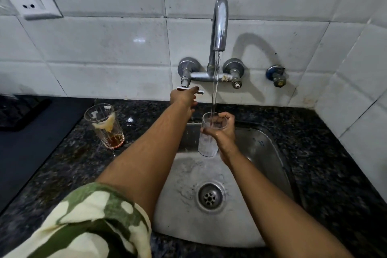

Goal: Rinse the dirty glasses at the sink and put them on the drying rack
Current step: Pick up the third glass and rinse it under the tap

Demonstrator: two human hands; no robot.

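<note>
Green-and-cream patterned sleeve lowest, left arm. Left hand fingers closed on chrome tap lever. Right hand fingers wrapped around clear ribbed glass, upright under running water, over steel sink. Dirty brown-stained glass on dark granite table.

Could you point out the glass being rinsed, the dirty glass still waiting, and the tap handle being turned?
Clear ribbed glass under the water [206,142]: head view, lower wall.
Dirty clear glass with brown dregs [104,126]: head view, side wall.
Chrome tap lever handle [200,91]: head view, right end of the lever.
</note>
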